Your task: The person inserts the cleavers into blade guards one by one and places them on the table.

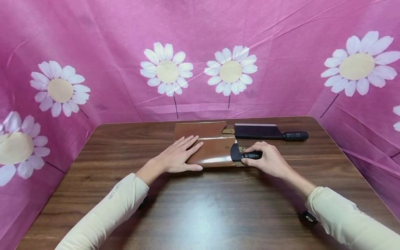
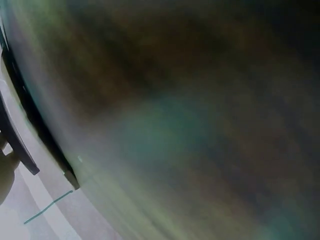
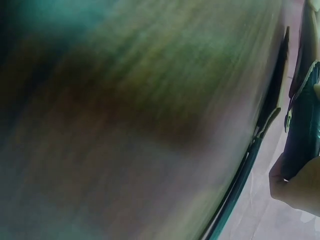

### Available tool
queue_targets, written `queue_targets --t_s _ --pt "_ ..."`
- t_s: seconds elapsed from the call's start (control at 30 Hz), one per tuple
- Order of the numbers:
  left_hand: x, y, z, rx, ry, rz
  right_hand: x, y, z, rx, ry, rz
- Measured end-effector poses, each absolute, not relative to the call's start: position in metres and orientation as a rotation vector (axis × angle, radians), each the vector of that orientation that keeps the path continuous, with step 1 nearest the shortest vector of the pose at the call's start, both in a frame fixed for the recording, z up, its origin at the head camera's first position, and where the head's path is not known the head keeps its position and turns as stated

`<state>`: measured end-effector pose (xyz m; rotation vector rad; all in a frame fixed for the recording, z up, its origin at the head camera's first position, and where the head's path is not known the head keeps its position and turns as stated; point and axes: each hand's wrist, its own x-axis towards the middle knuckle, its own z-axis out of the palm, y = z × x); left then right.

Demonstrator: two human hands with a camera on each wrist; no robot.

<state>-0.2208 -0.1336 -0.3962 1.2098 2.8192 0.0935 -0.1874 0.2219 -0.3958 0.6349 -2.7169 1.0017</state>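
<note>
A black-handled cleaver [image 1: 236, 153] sits in a brown leather sheath [image 1: 215, 150], with only the heel of its dark blade and the handle showing. My left hand [image 1: 178, 158] rests on the sheath's left part, fingers spread and thumb along the near edge. With thumb and fingers, my right hand [image 1: 267, 159] pinches the cleaver's handle just right of the sheath mouth. A snap strap [image 1: 242, 149] sticks out beside the handle. In the right wrist view, the fingers [image 3: 295, 192] curl at the dark handle [image 3: 302, 132]. The left wrist view is mostly blurred tabletop.
Directly behind lies a second brown sheath [image 1: 200, 129] with its strap extended. A second cleaver [image 1: 257, 131], dark-bladed with a pale edge, lies right of it, handle pointing right. The wooden table [image 1: 200, 208] meets a pink flowered cloth [image 1: 200, 27] at the back and sides.
</note>
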Motion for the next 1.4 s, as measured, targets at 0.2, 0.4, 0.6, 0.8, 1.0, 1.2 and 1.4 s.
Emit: queue_targets --t_s 0.2,0.4,0.6,0.8,1.0,1.2,1.4 --pt "-0.220 -0.131 -0.402 1.196 2.792 0.060 -0.186 0.222 -0.396 0.613 -2.794 1.011" --pt "-0.219 -0.131 -0.404 1.200 2.757 0.040 -0.186 0.223 -0.399 0.605 -2.846 1.074" --pt "-0.220 -0.129 -0.408 1.211 2.725 0.011 -0.186 0.224 -0.402 0.602 -2.885 1.123" --pt "-0.219 -0.126 -0.409 1.179 2.697 -0.006 -0.187 0.227 -0.406 0.649 -2.908 1.124" --pt "-0.217 -0.125 -0.408 1.167 2.692 -0.040 -0.194 0.232 -0.407 0.745 -2.971 1.163" --pt "-0.218 -0.126 -0.406 1.165 2.691 -0.059 -0.197 0.233 -0.404 0.835 -3.016 1.153" --pt "-0.218 -0.126 -0.406 1.155 2.690 -0.084 -0.195 0.233 -0.399 0.868 -3.015 1.117"
